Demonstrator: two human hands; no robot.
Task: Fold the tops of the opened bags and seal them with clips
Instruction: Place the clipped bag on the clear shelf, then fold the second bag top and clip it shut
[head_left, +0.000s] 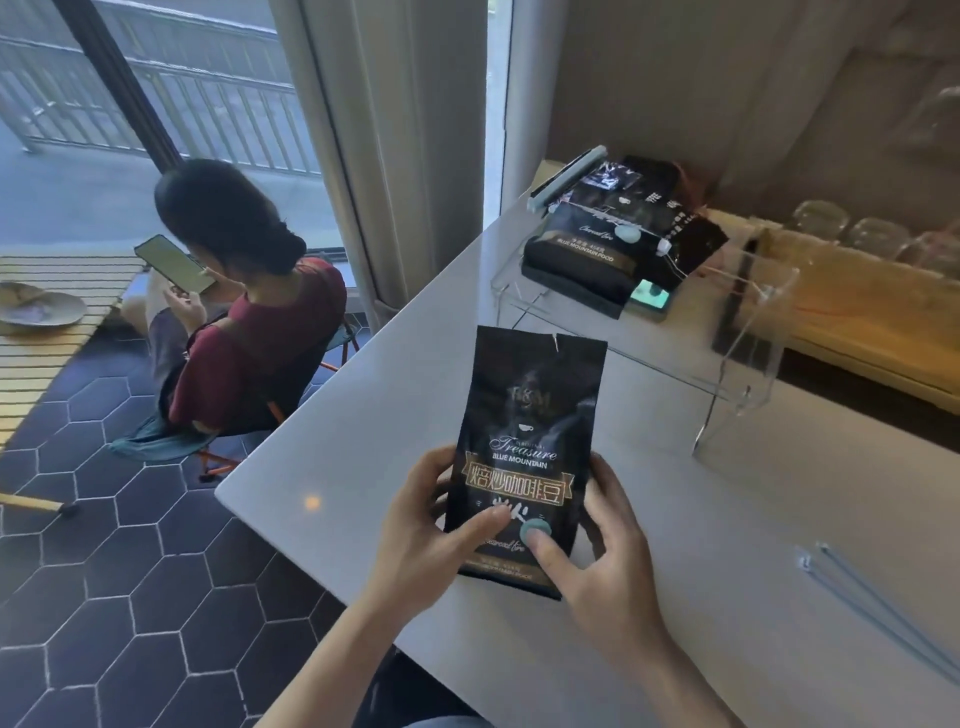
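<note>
"Treasure BLUE MOUNTAIN" on held bag (524, 447)

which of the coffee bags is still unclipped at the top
The coffee bag held upright in both hands, left hand and right hand: its torn top is unfolded and bare. The bags on the acrylic stand carry clips.

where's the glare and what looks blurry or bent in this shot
Head view: daylight from the window; a small orange glare spot on the white table; glasses at the far right are soft; railing lines curve from wide-angle distortion; the coffee bag print stays readable.
</note>
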